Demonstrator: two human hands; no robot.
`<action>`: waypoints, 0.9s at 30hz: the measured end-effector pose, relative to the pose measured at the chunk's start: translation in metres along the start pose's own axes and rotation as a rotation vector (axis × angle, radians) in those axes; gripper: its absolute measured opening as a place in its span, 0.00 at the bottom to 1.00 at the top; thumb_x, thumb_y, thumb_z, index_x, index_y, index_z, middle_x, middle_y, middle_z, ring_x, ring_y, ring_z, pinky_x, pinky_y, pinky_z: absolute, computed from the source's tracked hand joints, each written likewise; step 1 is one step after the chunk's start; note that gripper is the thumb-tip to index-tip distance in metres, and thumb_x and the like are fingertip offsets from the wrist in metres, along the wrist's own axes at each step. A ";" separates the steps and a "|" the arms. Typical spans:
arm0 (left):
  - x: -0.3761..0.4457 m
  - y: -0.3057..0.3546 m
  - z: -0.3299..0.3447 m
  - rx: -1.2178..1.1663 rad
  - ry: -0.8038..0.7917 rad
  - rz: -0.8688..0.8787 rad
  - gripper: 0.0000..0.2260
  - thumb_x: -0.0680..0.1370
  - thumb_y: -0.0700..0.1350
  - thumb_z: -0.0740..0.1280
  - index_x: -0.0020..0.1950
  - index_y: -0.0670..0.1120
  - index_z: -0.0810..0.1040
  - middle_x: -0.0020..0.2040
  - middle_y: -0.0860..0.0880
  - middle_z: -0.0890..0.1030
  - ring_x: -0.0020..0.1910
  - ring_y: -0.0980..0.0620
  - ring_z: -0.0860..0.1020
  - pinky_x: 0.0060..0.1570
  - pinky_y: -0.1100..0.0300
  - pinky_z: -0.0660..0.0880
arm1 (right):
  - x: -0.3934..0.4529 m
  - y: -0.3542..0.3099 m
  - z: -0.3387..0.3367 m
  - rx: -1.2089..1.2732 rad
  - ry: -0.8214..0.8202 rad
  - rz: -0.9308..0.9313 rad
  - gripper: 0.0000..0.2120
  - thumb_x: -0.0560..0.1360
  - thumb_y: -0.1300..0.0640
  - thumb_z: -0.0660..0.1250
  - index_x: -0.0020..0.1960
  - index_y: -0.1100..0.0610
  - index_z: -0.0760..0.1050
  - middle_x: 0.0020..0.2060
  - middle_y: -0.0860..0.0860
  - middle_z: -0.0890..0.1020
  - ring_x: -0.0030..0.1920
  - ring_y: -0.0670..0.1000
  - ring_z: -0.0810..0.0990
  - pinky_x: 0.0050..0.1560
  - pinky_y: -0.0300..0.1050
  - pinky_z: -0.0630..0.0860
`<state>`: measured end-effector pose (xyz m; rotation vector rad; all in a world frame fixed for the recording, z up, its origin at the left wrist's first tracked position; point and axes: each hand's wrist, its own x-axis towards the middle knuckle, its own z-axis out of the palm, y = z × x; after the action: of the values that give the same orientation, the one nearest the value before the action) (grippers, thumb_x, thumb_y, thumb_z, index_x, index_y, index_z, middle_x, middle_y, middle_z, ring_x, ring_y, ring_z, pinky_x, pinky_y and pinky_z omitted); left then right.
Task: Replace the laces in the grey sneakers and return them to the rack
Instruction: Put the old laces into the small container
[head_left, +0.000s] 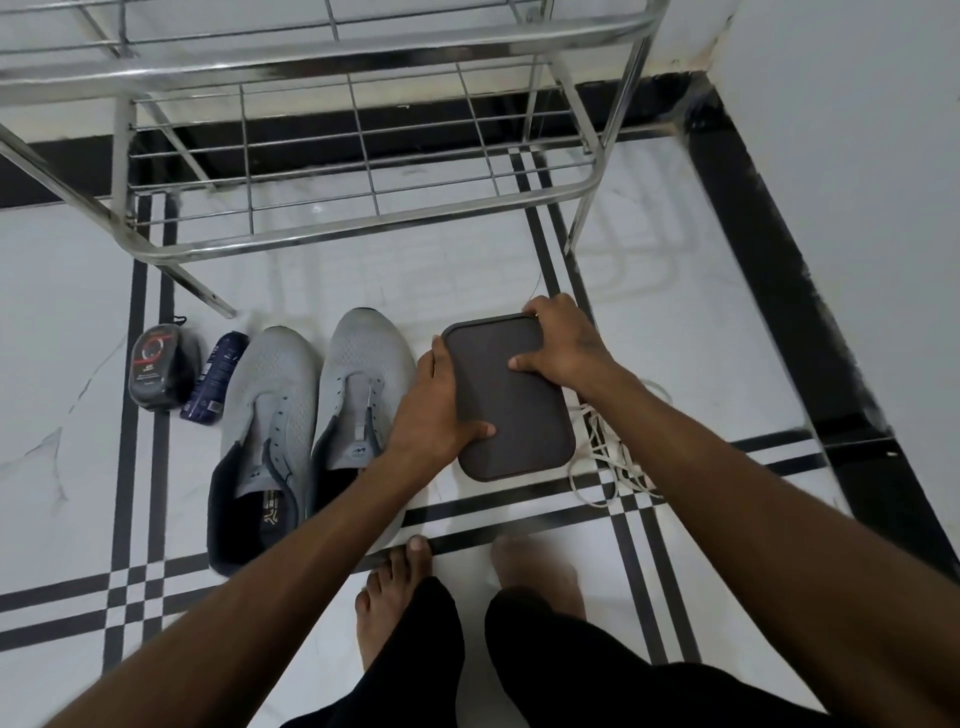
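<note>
Two grey sneakers stand side by side on the tiled floor, toes pointing away, with no laces in their eyelets: the left sneaker (265, 436) and the right sneaker (358, 395). Just to their right is a dark grey rectangular tray (511, 410). My left hand (434, 410) grips its left edge and my right hand (563, 343) grips its far right corner. White laces (608, 457) lie in a loose tangle on the floor at the tray's right, partly under my right forearm. The steel shoe rack (363, 223) stands behind, its shelves bare.
A shoe polish container (158, 366) and a dark blue spray can (215, 376) lie left of the sneakers. My bare feet (400, 587) are at the bottom middle. A white wall with black skirting runs along the right.
</note>
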<state>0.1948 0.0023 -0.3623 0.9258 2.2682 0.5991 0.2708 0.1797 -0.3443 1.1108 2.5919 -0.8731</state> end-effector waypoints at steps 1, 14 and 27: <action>0.001 0.000 0.000 -0.006 0.007 0.004 0.57 0.66 0.51 0.81 0.81 0.44 0.43 0.74 0.44 0.62 0.67 0.43 0.71 0.56 0.53 0.73 | 0.002 0.001 0.001 0.001 0.010 0.003 0.33 0.67 0.50 0.80 0.67 0.55 0.70 0.62 0.55 0.71 0.63 0.55 0.72 0.62 0.47 0.71; 0.000 0.003 -0.006 -0.056 -0.012 -0.010 0.52 0.67 0.48 0.81 0.79 0.43 0.49 0.72 0.44 0.65 0.68 0.44 0.70 0.60 0.50 0.73 | -0.011 -0.009 0.004 -0.023 0.178 -0.041 0.27 0.68 0.56 0.80 0.56 0.55 0.65 0.44 0.50 0.74 0.41 0.49 0.72 0.41 0.43 0.69; -0.018 0.003 -0.010 -0.205 0.217 0.033 0.24 0.71 0.47 0.78 0.63 0.51 0.71 0.60 0.54 0.74 0.50 0.56 0.77 0.43 0.62 0.72 | -0.004 0.008 -0.015 0.720 0.022 0.136 0.27 0.71 0.35 0.64 0.54 0.58 0.77 0.49 0.52 0.81 0.52 0.51 0.80 0.54 0.49 0.75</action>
<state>0.1993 -0.0106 -0.3471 0.8319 2.3277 0.9681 0.2806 0.1902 -0.3342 1.4266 2.2101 -1.8366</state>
